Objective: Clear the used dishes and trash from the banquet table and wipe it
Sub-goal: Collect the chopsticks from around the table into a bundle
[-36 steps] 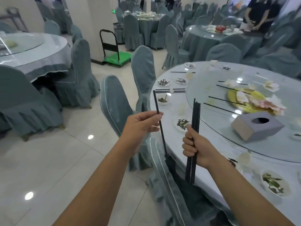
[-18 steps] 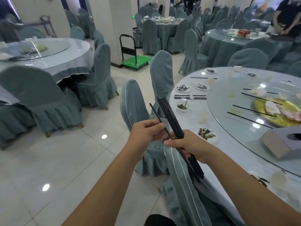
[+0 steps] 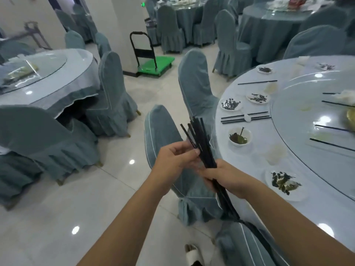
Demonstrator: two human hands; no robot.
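right hand (image 3: 228, 179) fingers clamped round black chopstick bundle (image 3: 203, 143), left hand (image 3: 172, 160) fingers pinching its upper part, beside bench (image 3: 249, 212)

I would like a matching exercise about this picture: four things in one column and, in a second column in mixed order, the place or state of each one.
Things
1. bundle of black chopsticks
2. green cart
3. small white bowl
4. yellow plate

Places or states
A. on the raised glass turntable, at the right edge of the view
B. held in both hands, away from the table
C. on the floor beside the white pillar
D. on the table's outer ring, with green leaves inside

Pairs: 1-B, 2-C, 3-D, 4-A
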